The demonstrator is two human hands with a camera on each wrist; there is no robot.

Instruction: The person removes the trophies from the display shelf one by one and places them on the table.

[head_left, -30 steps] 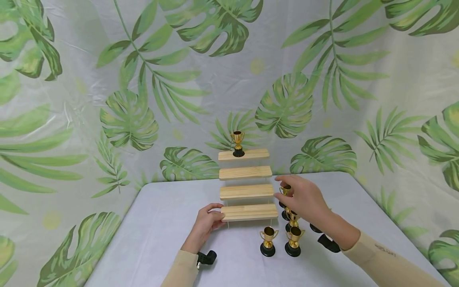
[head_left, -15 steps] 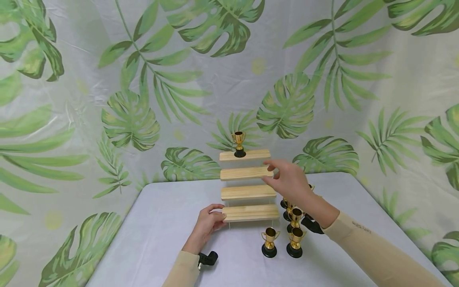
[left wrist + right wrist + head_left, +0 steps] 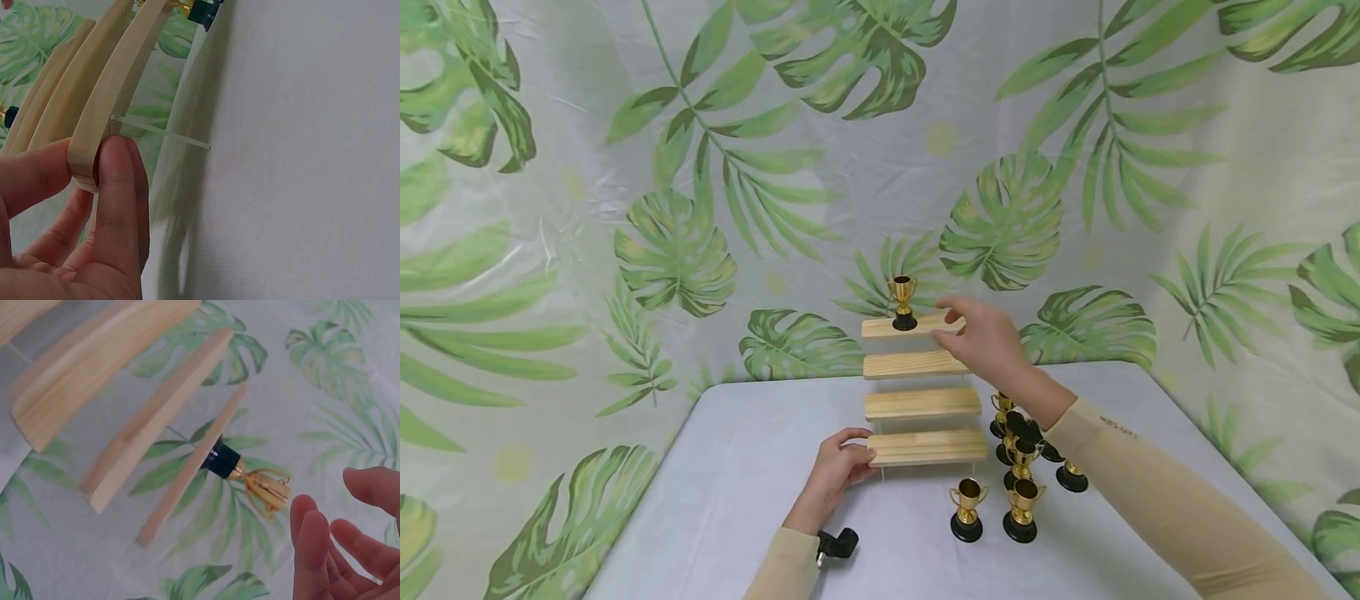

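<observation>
A stepped display stand with several wooden shelves stands on the table. My left hand (image 3: 835, 471) pinches the left end of its lowest shelf (image 3: 928, 447); in the left wrist view thumb and fingers grip that shelf (image 3: 119, 90) from both faces. A small gold trophy cup (image 3: 903, 293) with a black base stands upright on the top shelf (image 3: 878, 328). My right hand (image 3: 988, 337) is just right of it, over the right end of the upper shelves, thumb and fingers apart and holding nothing. In the right wrist view a gap separates its fingertips from the trophy cup (image 3: 265, 489).
Several similar trophy cups stand on the white-covered table (image 3: 730, 467) right of the stand, some partly hidden under my right forearm. Two are nearest me, a left one (image 3: 967, 507) and a right one (image 3: 1022, 508). A leaf-print curtain (image 3: 820, 167) hangs behind.
My right hand has moved up and left from above the trophy cups at the right to beside the top shelf, holding nothing. My left hand keeps its grip on the lowest shelf.
</observation>
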